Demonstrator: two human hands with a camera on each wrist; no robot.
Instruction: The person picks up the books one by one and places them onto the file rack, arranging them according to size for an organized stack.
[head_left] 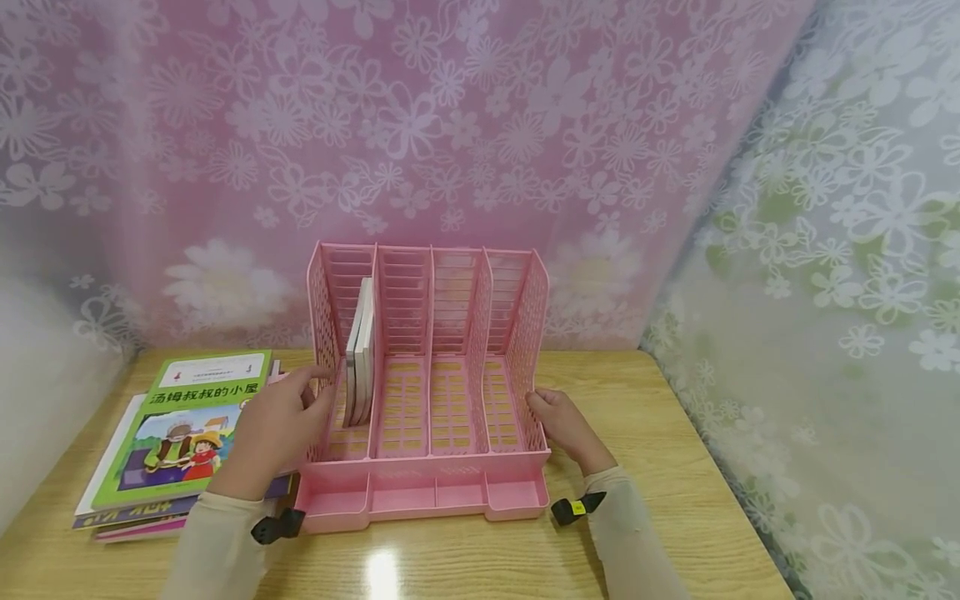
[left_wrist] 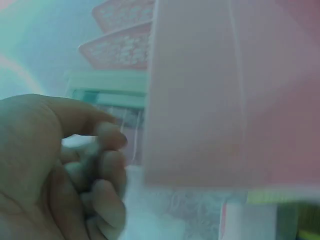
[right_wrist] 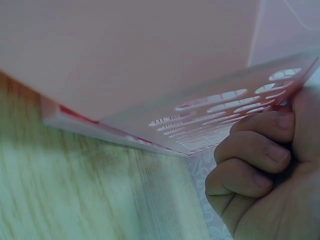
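Observation:
A pink desktop file rack [head_left: 450, 468] with several upright compartments and small trays along its front stands on the wooden table. A few thin books [head_left: 363, 367] lean upright in its leftmost compartment. My left hand [head_left: 273, 429] is beside the rack's left wall, fingers loosely curled; in the left wrist view nothing is between the fingers. My right hand [head_left: 567, 427] pinches the edge of the right side wall. In the right wrist view its other fingers [right_wrist: 250, 150] curl under beside that slotted wall.
Left of the rack lies a stack of books, topped by a green picture-cover book [head_left: 187, 433]. Behind the table [head_left: 615, 383] hangs a pink flowered curtain [head_left: 480, 150]; a pale flowered one [head_left: 862, 275] covers the right side.

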